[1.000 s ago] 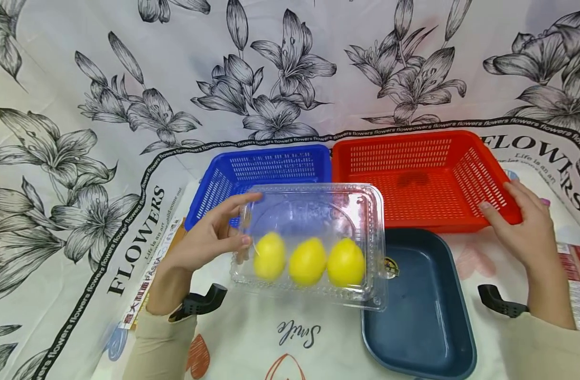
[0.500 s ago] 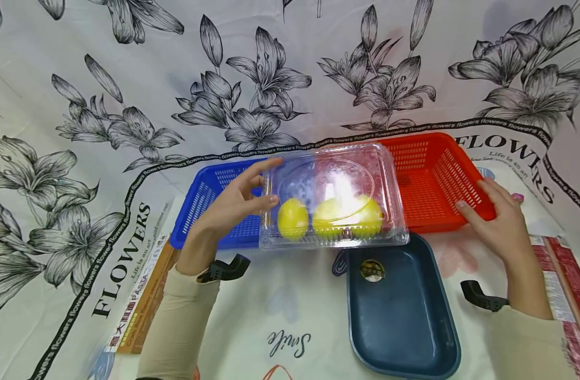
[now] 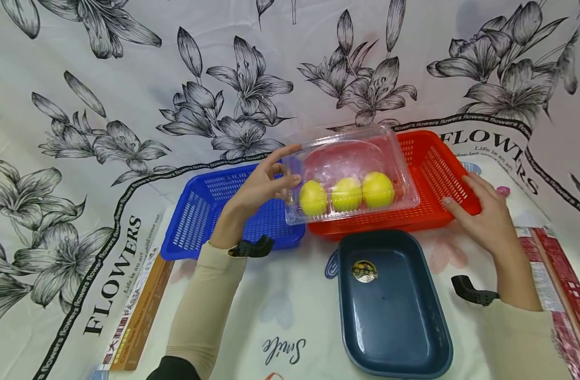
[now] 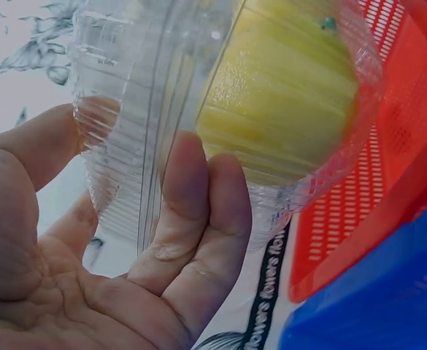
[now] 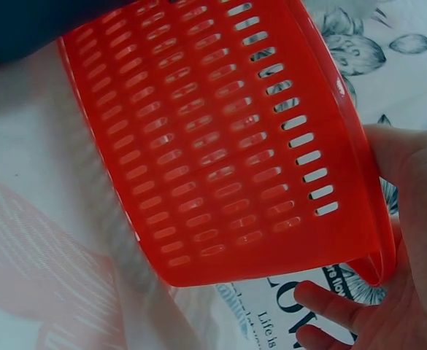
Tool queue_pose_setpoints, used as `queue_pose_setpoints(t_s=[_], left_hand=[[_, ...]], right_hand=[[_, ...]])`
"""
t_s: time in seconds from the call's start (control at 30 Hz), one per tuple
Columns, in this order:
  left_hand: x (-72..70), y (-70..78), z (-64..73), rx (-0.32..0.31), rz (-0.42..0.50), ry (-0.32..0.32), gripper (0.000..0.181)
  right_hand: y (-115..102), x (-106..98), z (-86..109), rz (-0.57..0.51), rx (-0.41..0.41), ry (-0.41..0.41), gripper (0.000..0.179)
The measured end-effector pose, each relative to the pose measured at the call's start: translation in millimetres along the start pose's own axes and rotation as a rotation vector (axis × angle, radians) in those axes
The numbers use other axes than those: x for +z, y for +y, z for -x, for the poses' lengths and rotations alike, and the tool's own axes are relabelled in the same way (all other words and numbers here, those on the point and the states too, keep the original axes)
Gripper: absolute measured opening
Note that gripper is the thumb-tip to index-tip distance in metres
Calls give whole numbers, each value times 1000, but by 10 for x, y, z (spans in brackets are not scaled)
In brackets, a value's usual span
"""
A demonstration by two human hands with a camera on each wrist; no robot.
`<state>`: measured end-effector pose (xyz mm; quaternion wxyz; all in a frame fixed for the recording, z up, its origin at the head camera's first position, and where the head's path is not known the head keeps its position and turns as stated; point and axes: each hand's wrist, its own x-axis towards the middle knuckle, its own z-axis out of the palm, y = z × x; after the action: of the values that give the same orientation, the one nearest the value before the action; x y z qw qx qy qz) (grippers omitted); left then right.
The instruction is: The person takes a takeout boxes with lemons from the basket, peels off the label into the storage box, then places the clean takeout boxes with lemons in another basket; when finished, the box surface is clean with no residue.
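Observation:
My left hand (image 3: 259,187) holds a clear plastic clamshell box (image 3: 342,153) by its left end, thumb and fingers on either side. Inside, three yellow lemon-like fruits (image 3: 377,189) lie in a row along the near side. In the left wrist view, one yellow fruit (image 4: 286,95) shows through the ribbed plastic beside my fingers (image 4: 228,211). The box hangs tilted above a red slotted basket (image 3: 437,174), hiding much of its left part. My right hand (image 3: 489,216) grips that basket's near right corner; the right wrist view shows the rim (image 5: 366,175) between thumb and fingers.
A blue slotted basket (image 3: 195,211) stands left of the red one, beneath my left forearm. In front lies a dark blue tray (image 3: 394,316) with a round sticker. Flat packages lie at the left (image 3: 138,322) and right (image 3: 546,264). A flower-print cloth (image 3: 252,68) rises behind.
My left hand has carried the clear box up and to the right, from before the baskets to above the red one. My right hand stays at the red basket's corner. The head view has shifted.

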<state>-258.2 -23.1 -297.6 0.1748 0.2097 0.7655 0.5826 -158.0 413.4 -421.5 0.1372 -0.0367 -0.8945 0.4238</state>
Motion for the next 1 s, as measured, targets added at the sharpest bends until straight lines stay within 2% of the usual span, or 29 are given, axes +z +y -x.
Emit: queue_pose_setpoints(t_s=[0.27, 0.47, 0.7, 1.0], left_hand=[[170, -103, -354, -39, 9, 10, 63], [275, -188, -589, -46, 56, -18, 62], [366, -299, -764, -60, 81, -29, 63], [511, -401, -999, -62, 38, -47, 60]], right_hand=[[-31, -27, -6, -10, 6, -13, 75], [-38, -19, -1, -27, -8, -7, 74], [-34, 16, -12, -25, -12, -11, 73], [3, -16, -13, -20, 11, -3, 74]])
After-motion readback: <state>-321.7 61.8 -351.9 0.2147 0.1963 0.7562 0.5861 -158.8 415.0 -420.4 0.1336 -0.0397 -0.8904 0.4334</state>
